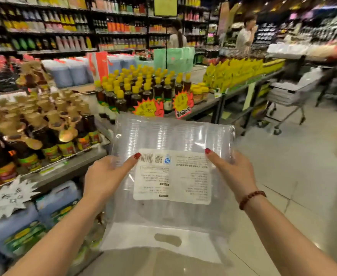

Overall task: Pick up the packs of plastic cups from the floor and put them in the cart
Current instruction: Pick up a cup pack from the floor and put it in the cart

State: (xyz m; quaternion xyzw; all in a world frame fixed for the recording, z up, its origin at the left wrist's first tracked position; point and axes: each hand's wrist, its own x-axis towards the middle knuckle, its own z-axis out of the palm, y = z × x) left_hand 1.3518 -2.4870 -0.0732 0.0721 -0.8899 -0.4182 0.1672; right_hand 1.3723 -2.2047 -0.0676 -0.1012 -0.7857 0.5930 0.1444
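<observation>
- Two hands grip the pack: left hand and right hand at its sides.
- Cart stands far right of the pack, nearer the right hand.

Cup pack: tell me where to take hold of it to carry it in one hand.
Probably the oval slot cut in the flat near end of the pack, reached from the near side. The body is wide, slick and bulging; the left hand and right hand each grip a side edge by the label.
</observation>
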